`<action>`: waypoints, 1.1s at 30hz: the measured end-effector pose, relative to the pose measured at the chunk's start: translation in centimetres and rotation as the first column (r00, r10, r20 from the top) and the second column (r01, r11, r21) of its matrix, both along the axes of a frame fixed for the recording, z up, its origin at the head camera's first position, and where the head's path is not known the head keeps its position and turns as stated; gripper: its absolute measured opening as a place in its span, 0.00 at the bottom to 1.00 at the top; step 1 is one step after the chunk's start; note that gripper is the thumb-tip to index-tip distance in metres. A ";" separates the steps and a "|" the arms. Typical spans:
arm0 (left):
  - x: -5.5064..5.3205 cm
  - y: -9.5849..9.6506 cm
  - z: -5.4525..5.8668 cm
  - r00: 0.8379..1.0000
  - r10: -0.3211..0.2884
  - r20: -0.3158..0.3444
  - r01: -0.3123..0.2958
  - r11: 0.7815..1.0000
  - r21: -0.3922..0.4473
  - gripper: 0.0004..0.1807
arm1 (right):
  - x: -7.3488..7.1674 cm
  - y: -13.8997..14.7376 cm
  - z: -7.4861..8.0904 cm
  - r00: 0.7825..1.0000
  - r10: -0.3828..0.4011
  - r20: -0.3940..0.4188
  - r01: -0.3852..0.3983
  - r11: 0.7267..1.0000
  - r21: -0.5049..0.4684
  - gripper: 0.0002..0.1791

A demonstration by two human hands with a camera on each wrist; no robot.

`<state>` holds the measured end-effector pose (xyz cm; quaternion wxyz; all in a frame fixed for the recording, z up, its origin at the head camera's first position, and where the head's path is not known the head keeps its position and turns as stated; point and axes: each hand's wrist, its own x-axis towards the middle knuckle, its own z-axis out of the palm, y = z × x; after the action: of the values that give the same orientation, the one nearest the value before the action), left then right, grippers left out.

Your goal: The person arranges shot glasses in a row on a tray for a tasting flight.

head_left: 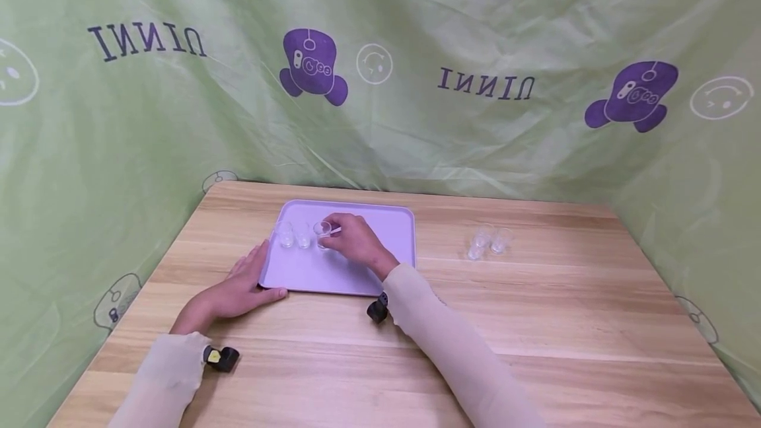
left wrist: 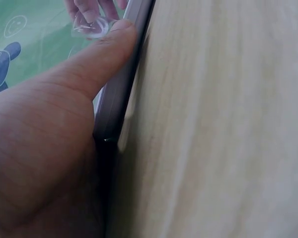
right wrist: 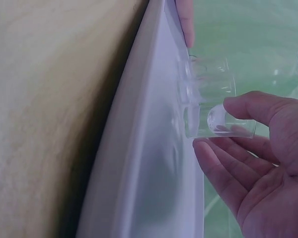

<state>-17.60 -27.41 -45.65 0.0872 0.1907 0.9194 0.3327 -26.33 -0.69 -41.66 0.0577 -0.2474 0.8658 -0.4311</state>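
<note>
A light purple tray (head_left: 333, 279) lies on the wooden table. Near its left side, two small clear shot glasses (head_left: 287, 238) stand side by side. My right hand (head_left: 355, 240) holds a third clear shot glass (right wrist: 192, 123) upright on the tray, just right of those two. In the right wrist view its thumb and fingers are on opposite sides of that glass. My left hand (head_left: 240, 290) lies along the tray's near left corner with fingers stretched out. The left thumb (left wrist: 111, 42) rests against the tray's front rim.
To the right of the tray, a small group of clear glasses (head_left: 498, 243) stands close together on the wooden table (head_left: 535, 309). A green printed curtain (head_left: 416, 144) hangs behind the table and along both sides.
</note>
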 end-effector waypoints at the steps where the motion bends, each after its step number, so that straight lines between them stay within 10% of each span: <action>1: 0.1 0.0 0.0 1.000 0.000 -0.004 0.000 1.000 0.000 0.61 | 0.0 -0.1 0.0 1.000 0.001 0.000 -0.001 1.000 0.006 0.11; 33: 0.1 -0.1 0.3 1.000 0.022 0.005 -0.022 1.000 -0.001 0.60 | -0.5 -0.5 -0.8 1.000 0.016 -0.012 -0.014 0.990 0.141 0.11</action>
<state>-17.53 -27.48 -45.37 0.0860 0.1795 0.9215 0.3335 -26.81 -1.21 -42.49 0.0723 -0.2520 0.8926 -0.3669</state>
